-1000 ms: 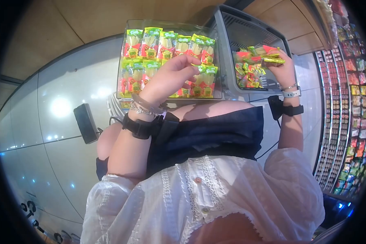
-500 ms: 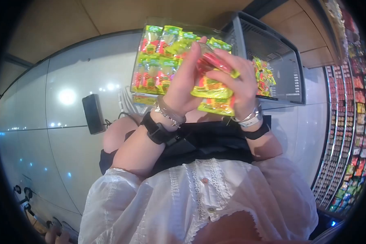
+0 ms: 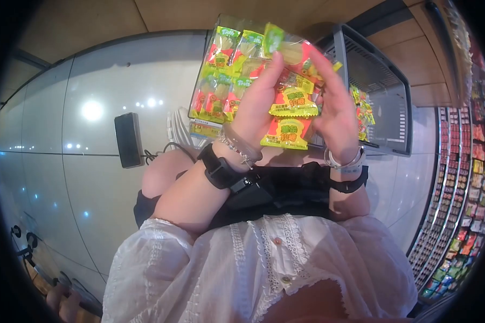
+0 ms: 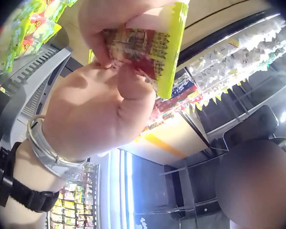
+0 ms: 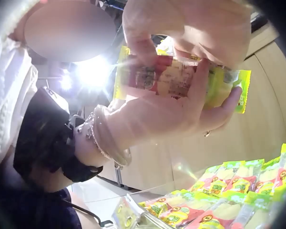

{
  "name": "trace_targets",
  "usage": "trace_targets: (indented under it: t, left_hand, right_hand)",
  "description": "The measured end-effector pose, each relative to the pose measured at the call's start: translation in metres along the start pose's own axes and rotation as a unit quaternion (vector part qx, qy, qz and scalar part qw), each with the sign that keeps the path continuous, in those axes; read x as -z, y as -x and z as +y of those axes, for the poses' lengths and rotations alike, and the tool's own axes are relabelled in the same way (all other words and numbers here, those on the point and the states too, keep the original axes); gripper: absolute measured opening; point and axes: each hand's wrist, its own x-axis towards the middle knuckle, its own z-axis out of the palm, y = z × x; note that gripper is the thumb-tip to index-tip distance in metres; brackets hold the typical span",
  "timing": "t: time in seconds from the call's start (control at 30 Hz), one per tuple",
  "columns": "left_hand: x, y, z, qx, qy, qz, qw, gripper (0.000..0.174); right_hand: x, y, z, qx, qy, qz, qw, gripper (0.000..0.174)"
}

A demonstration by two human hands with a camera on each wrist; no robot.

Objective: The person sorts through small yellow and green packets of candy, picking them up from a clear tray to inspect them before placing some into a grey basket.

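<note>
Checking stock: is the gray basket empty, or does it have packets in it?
Not empty: yellow-green packets lie inside the gray basket, near its left side.

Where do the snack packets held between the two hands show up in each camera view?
Head: snack packets upper centre, between left hand and right hand.
Left wrist: snack packets top centre, above the right hand's palm.
Right wrist: snack packets upper centre, across the left hand's palm.
Shared landmark: both hands, gripping the packets in every view.
</note>
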Motion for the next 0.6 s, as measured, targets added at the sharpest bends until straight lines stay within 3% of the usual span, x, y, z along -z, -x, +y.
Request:
trace_targets:
  t: [0.03, 0.07, 0.13, 0.2, 0.3, 0.33, 0.4, 0.5, 0.53, 0.6]
  left_hand:
    - [-0.003, -0.001, 0.0, 0.001, 0.004, 0.033, 0.999, 0.029]
    - [-0.004, -0.001, -0.001, 0.002, 0.007, 0.066, 0.998, 0.027]
    - [0.007, -0.003, 0.0, 0.0, -0.031, 0.064, 0.997, 0.025]
    - [0.01, -0.006, 0.003, 0.001, -0.066, 0.062, 0.996, 0.025]
    - [0.005, -0.008, 0.012, -0.129, -0.174, 0.14, 0.966, 0.025]
    - [0.005, -0.008, 0.022, -0.126, -0.172, 0.147, 0.966, 0.025]
    - [0.005, -0.004, 0.049, -0.203, -0.259, 0.131, 0.935, 0.026]
    - [-0.009, 0.016, 0.087, -0.232, -0.24, 0.105, 0.937, 0.031]
    - [-0.007, 0.025, 0.104, -0.252, -0.297, 0.038, 0.92, 0.03]
    - [-0.013, 0.037, 0.119, -0.322, -0.338, 0.116, 0.877, 0.031]
  right_hand:
    - [-0.001, -0.002, 0.003, -0.031, -0.182, 0.04, 0.982, 0.061]
    - [-0.001, -0.003, 0.007, -0.06, -0.357, 0.079, 0.929, 0.059]
    - [0.006, -0.002, 0.013, -0.084, -0.353, 0.114, 0.925, 0.05]
    - [0.008, -0.005, 0.016, -0.049, -0.3, 0.271, 0.913, 0.04]
    - [0.025, -0.003, 0.015, -0.046, -0.301, 0.32, 0.897, 0.039]
    - [0.028, -0.002, 0.012, -0.066, -0.303, 0.339, 0.888, 0.041]
    - [0.035, -0.002, 0.015, -0.086, -0.34, 0.328, 0.877, 0.045]
    - [0.041, 0.001, 0.028, -0.174, -0.536, 0.242, 0.79, 0.042]
    - [0.035, 0.001, 0.031, -0.177, -0.538, 0.243, 0.787, 0.042]
    - [0.017, -0.001, 0.04, -0.254, -0.534, 0.265, 0.761, 0.032]
